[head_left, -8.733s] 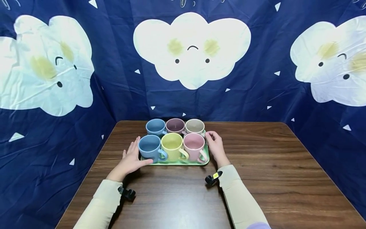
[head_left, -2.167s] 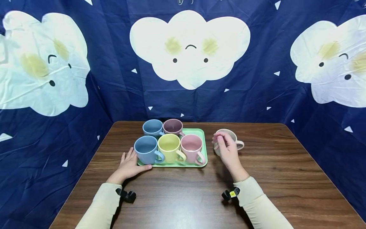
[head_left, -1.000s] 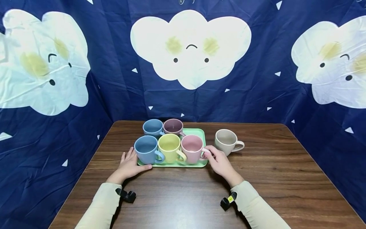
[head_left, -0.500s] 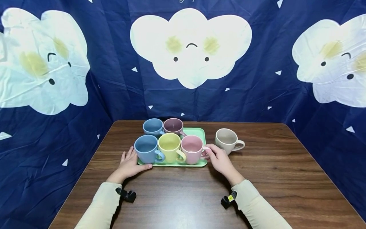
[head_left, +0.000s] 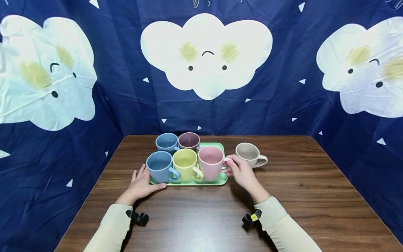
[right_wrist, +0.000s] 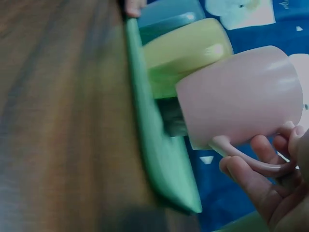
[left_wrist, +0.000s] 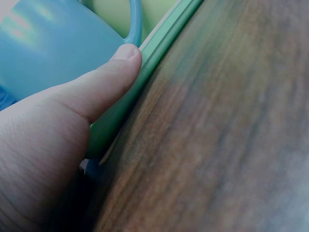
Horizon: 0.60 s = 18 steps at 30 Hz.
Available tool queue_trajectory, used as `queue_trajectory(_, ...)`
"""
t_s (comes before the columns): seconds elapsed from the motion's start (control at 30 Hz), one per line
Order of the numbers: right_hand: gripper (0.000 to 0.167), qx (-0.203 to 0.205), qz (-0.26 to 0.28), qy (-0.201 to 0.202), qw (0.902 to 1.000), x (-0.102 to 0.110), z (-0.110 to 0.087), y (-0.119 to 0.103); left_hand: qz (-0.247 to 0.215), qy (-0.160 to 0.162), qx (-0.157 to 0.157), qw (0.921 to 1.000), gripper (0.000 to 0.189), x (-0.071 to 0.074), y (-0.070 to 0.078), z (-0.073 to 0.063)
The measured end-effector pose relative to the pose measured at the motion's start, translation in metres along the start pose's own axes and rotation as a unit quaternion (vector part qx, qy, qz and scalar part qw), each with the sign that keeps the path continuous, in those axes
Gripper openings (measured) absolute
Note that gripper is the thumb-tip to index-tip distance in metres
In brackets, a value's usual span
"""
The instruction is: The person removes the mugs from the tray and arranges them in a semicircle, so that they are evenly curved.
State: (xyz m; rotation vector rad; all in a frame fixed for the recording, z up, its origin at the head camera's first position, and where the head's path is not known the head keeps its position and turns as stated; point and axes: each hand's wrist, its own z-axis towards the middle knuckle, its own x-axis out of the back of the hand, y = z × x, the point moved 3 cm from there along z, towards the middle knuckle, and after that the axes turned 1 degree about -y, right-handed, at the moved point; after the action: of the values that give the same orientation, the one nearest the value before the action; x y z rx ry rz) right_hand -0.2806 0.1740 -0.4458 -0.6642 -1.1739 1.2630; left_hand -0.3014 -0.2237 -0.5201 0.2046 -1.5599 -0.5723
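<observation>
My right hand (head_left: 243, 172) grips the handle of a pink mug (head_left: 210, 167). In the right wrist view the pink mug (right_wrist: 239, 96) is raised a little off the green tray (right_wrist: 159, 159), its base apart from it. At the tray's left end, my left hand (head_left: 138, 185) lies with fingers spread beside the front blue mug (head_left: 158, 169); in the left wrist view its thumb (left_wrist: 108, 82) rests on the tray's rim (left_wrist: 157, 53). A yellow mug (head_left: 184, 168), a second blue mug (head_left: 167, 142) and a purple mug (head_left: 189, 140) also stand on the tray.
A beige mug (head_left: 247, 155) stands on the wooden table (head_left: 302, 196) right of the tray, just behind my right hand, handle to the right. A dark blue cloth (head_left: 126, 112) with clouds hangs behind and at both sides.
Earlier my right hand set the beige mug from the tray onto the table, then took the pink mug's handle. Since half a second ago the pink mug has risen slightly. My left hand stays put.
</observation>
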Motion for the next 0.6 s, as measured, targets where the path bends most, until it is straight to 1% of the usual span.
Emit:
queue_trajectory(0.17, 0.021, 0.002, -0.008, 0.009, 0.9999, 0.013, 0.007, -0.026, 0.0, 0.002, -0.002, 1.0, 0.118, 0.0, 0.003, -0.001)
queue_trajectory(0.3, 0.023, 0.015, -0.01, 0.022, 0.9996, 0.027, 0.015, -0.028, -0.002, 0.001, 0.001, 1.0, 0.118, 0.001, 0.004, -0.002)
queue_trajectory(0.5, 0.025, 0.036, -0.022, 0.054, 0.9977, 0.05, 0.023, -0.03, 0.002, -0.001, 0.002, 1.0, 0.118, 0.001, 0.004, -0.004)
queue_trajectory(0.6, 0.027, 0.043, -0.019, 0.068, 0.9966, 0.061, 0.026, -0.033, 0.004, 0.001, 0.0, 1.0, 0.118, 0.001, 0.003, -0.003)
